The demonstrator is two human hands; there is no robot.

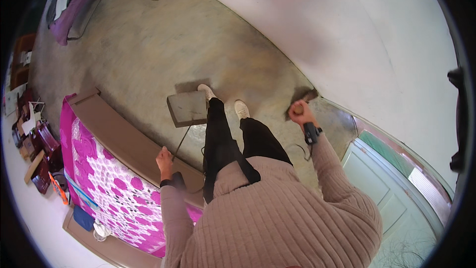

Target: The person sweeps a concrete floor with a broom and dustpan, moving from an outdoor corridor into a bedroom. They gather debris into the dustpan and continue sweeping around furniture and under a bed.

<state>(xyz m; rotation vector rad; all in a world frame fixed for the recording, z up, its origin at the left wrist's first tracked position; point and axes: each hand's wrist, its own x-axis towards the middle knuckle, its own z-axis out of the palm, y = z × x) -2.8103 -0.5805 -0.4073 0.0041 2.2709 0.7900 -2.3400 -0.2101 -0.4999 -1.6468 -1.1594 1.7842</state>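
Note:
My left hand [164,162] is closed on the thin handle of a long-handled dustpan, beside the bed's brown board. Its boxy grey-brown dustpan [187,109] is low over the floor, next to my left shoe. My right hand [303,114] is a fist around a broom's handle, whose round end shows at the fingers. Dark broom bristles [311,95] show just beyond that hand, close to the foot of the wall; the hand hides most of the broom.
A bed with a pink and white patterned cover [114,178] and a brown board [121,126] stands at my left. A white wall [367,34] runs along the right, with a pale door [391,183] nearer me. Stacked items [42,144] line the far left. Purple fabric [79,5] shows at the upper left.

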